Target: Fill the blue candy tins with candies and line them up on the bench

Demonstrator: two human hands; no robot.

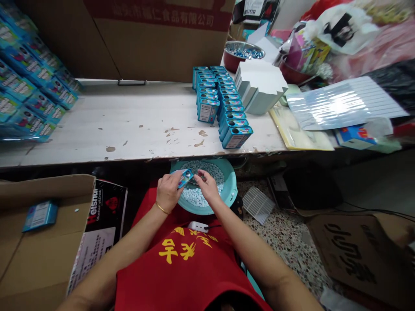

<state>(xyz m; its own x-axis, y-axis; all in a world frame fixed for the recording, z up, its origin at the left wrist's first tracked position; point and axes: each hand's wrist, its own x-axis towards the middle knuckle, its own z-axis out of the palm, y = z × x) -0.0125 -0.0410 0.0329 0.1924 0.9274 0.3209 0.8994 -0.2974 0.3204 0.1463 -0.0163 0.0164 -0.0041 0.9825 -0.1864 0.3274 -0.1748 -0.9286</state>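
My left hand (168, 190) is closed around a small blue candy box (186, 177), tilted, with its top toward the right. My right hand (207, 186) is just to the right of the box, its fingers bent together. Whatever lies between these fingers is too small to tell. Both hands are above a turquoise basin (232, 183) on my lap, which holds many small pale candies (194, 197). Two rows of similar blue boxes (238, 136) stand on the white table (145, 116), several with dark round holes in their tops.
Stacked packs of blue boxes (32, 86) rise at the left. A cardboard carton (42, 259) at lower left holds one blue pack (40, 215). White folded cards (259, 82), a metal bowl (243, 52) and plastic sleeves (343, 101) lie at the right. A large carton (155, 43) stands behind.
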